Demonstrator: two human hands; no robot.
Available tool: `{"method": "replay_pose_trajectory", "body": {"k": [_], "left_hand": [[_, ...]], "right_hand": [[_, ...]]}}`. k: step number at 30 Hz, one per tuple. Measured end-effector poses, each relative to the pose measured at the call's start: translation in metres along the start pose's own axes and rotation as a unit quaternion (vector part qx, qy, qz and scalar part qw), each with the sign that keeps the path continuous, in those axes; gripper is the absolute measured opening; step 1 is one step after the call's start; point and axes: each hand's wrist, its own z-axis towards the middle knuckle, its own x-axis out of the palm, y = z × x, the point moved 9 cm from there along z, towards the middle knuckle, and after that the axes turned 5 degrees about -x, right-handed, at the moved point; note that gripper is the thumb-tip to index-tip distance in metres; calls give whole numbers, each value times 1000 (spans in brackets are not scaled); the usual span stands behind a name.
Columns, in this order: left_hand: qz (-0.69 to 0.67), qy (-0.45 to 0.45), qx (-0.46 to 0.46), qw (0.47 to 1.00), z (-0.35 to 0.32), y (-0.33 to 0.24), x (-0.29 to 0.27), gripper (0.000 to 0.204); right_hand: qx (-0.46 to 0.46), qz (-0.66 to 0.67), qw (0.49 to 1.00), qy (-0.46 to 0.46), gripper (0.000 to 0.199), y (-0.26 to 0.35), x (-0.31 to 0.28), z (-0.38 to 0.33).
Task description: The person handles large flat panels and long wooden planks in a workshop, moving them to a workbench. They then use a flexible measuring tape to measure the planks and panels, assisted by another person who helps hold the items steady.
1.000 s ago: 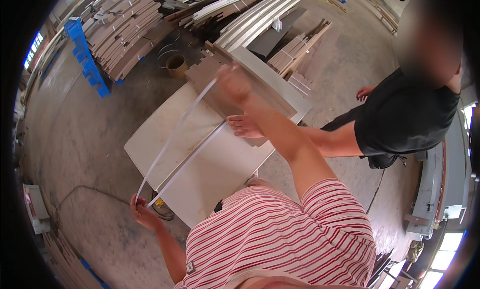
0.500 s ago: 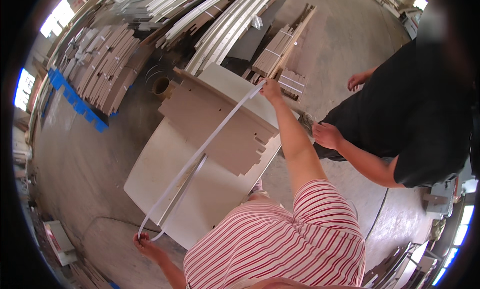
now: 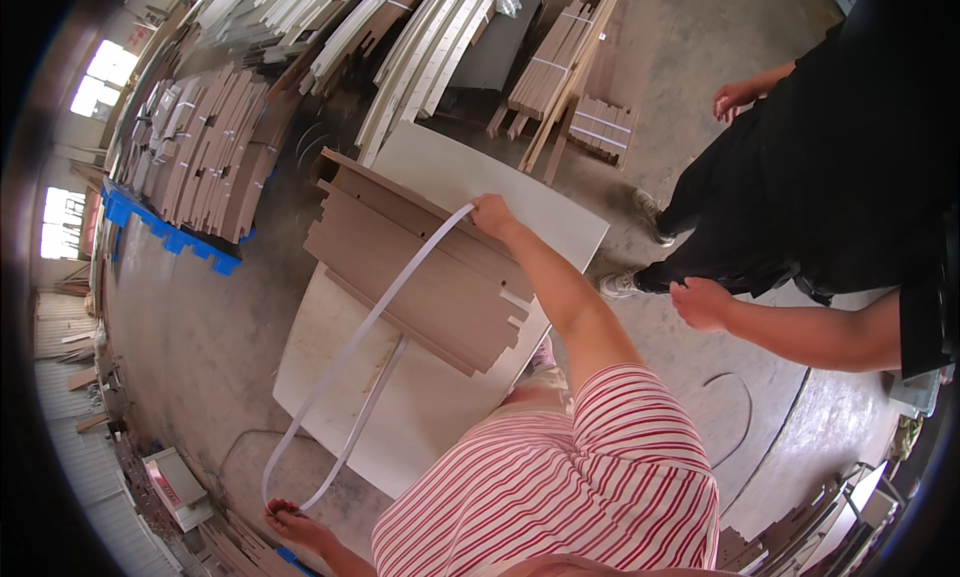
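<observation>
Head cam: R hand (image 3: 492, 217) fingers pinched on the white strap (image 3: 374, 315) at the far edge of the notched brown panels (image 3: 410, 277); L hand (image 3: 290, 522) fingers look curled on its loop, off the bench's (image 3: 430, 432) near-L edge. I see the upper run cross the panels, roughly square to their long axis; lower run emerges under their near side. R hand's nearer. Panels overhang L edge; bench top shows toward far-R corner, co-worker (image 3: 760, 197) beyond.

Bright light came through the windows (image 3: 103, 79) on the left, the floor (image 3: 835, 417) shone, and the dark edges looked bent.
</observation>
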Motion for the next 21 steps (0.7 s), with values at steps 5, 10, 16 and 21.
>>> {"method": "replay_pose_trajectory", "body": {"k": [5,10,16,21], "left_hand": [[4,10,-2,1000,-3,0,10,19],[26,0,-2,1000,-12,-4,20,20],[18,50,-7,999,-14,4,55,21],[36,102,32,994,-17,-11,78,21]], "right_hand": [[11,35,997,68,35,8,-28,-2],[6,185,981,-62,43,7,-74,-30],[2,70,998,2,18,37,-65,-21],[55,109,992,32,19,14,-29,-9]]}}
